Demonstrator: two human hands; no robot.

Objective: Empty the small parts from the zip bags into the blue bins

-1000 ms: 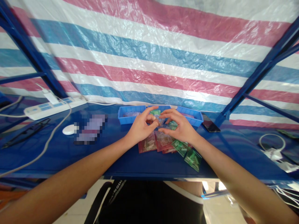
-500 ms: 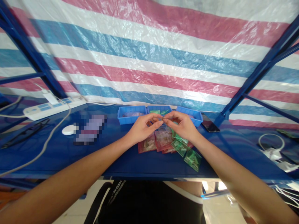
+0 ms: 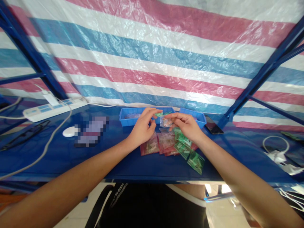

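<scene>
My right hand pinches a small clear plastic bag at its right edge, just in front of the middle blue bin. To the left of that bag, my left hand is open, with its fingers apart and nothing visible in them. Below both hands lie red-edged zip bags with small parts inside. Several green zip bags lie beside them on the right, partly overlapping. Green packets show in the middle bin behind my left fingertips.
Blue bins stand in a row along the back of the blue table. A dark phone lies to their right. On the left are a power strip, a white round object and a grey cable.
My hands have come apart: the left moved left and its fingers spread. A clear bag now shows in my right hand, where both sets of fingertips had met.
</scene>
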